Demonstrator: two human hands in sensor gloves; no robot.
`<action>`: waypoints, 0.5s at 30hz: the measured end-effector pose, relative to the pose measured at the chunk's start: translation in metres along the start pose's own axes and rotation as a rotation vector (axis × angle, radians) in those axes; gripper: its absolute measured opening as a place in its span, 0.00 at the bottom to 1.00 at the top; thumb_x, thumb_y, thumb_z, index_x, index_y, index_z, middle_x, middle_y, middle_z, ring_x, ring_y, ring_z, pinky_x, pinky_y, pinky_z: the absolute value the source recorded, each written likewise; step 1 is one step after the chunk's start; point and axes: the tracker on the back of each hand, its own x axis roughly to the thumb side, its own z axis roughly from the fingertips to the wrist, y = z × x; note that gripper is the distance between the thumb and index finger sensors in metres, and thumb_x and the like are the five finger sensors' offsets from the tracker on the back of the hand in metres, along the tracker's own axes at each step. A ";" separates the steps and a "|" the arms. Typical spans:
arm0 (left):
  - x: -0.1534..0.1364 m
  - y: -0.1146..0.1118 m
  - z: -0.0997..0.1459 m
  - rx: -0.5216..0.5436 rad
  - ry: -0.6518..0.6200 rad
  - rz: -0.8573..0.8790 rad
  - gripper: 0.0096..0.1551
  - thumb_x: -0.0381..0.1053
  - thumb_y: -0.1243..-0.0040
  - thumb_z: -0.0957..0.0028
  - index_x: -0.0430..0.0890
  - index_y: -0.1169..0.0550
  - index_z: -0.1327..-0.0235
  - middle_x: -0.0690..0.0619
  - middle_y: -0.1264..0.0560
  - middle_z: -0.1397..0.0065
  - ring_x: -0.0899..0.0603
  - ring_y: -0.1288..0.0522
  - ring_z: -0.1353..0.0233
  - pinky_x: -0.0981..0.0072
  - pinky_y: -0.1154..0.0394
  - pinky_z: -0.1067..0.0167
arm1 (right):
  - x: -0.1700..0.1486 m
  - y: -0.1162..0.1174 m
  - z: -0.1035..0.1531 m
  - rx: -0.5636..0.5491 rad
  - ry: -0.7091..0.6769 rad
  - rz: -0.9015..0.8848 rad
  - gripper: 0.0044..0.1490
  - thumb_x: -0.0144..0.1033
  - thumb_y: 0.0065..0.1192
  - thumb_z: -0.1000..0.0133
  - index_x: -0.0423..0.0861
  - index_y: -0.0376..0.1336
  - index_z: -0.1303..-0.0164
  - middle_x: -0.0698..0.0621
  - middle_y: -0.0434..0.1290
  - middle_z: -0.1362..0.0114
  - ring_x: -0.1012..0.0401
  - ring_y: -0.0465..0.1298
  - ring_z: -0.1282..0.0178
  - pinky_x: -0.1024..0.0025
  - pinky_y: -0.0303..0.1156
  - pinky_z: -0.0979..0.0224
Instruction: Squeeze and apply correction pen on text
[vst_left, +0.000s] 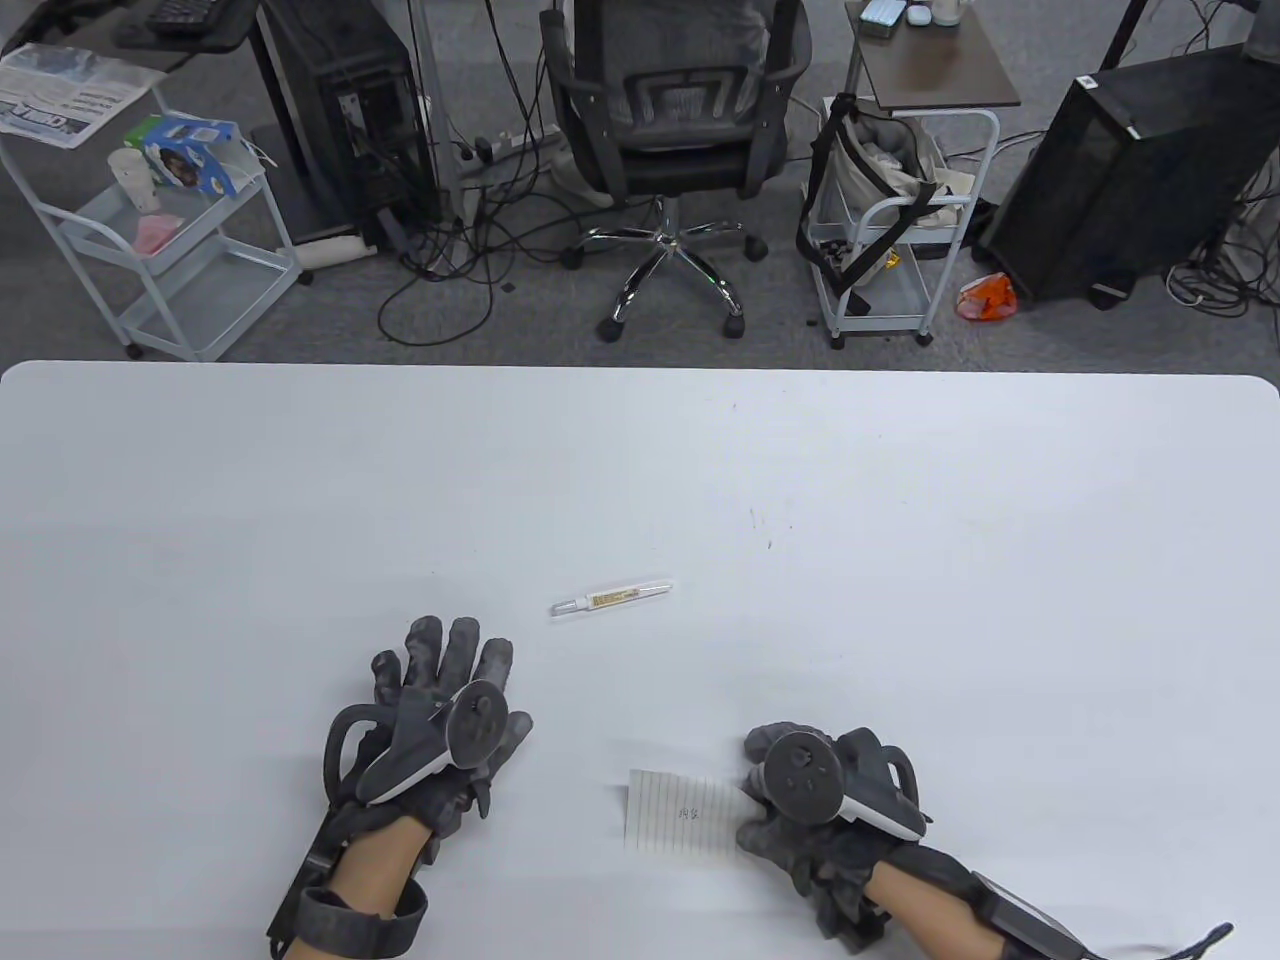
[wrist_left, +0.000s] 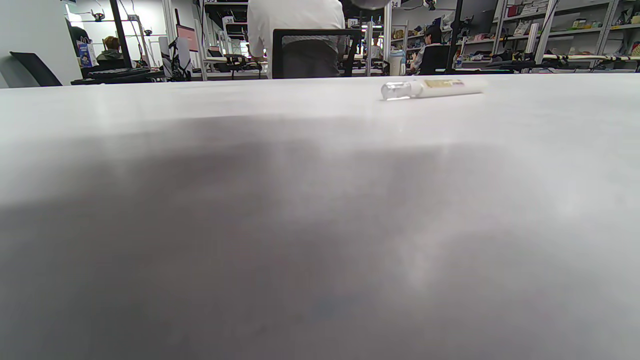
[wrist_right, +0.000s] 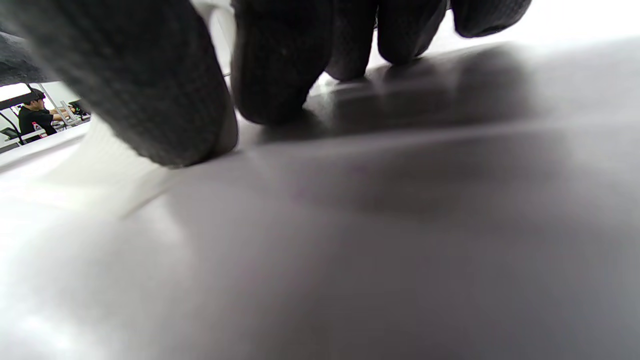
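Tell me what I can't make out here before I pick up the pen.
- Writing on the paper slip: too small, table view.
- Slip's right edge: under the right hand.
- Correction pen label: too small, blurred in left wrist view.
- Left hand: absent from its wrist view.

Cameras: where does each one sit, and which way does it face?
Table view: overhead, looking down at the left hand, right hand, pen and paper.
Left wrist view: low at table level, facing the pen; no hand shows.
Right wrist view: low at the table, fingers on top.
Table and left wrist views share the pen.
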 end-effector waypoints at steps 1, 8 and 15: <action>0.000 0.000 0.000 0.001 0.000 0.000 0.48 0.75 0.58 0.56 0.58 0.47 0.22 0.50 0.54 0.13 0.31 0.56 0.15 0.26 0.50 0.27 | 0.000 0.000 0.000 0.000 0.002 -0.005 0.28 0.53 0.77 0.59 0.50 0.71 0.55 0.48 0.61 0.22 0.42 0.58 0.21 0.41 0.57 0.22; 0.000 -0.001 0.000 0.004 -0.004 -0.001 0.48 0.75 0.58 0.56 0.58 0.47 0.22 0.50 0.53 0.13 0.31 0.55 0.15 0.26 0.50 0.27 | 0.001 0.000 0.000 -0.012 -0.007 -0.035 0.24 0.48 0.77 0.57 0.52 0.71 0.54 0.48 0.63 0.23 0.44 0.60 0.22 0.43 0.58 0.22; 0.000 -0.001 0.000 0.009 -0.006 0.006 0.48 0.75 0.58 0.56 0.57 0.47 0.22 0.49 0.53 0.13 0.31 0.55 0.15 0.26 0.50 0.27 | -0.002 -0.012 0.003 -0.125 -0.013 -0.144 0.23 0.44 0.75 0.56 0.54 0.70 0.51 0.50 0.76 0.34 0.47 0.75 0.35 0.46 0.68 0.28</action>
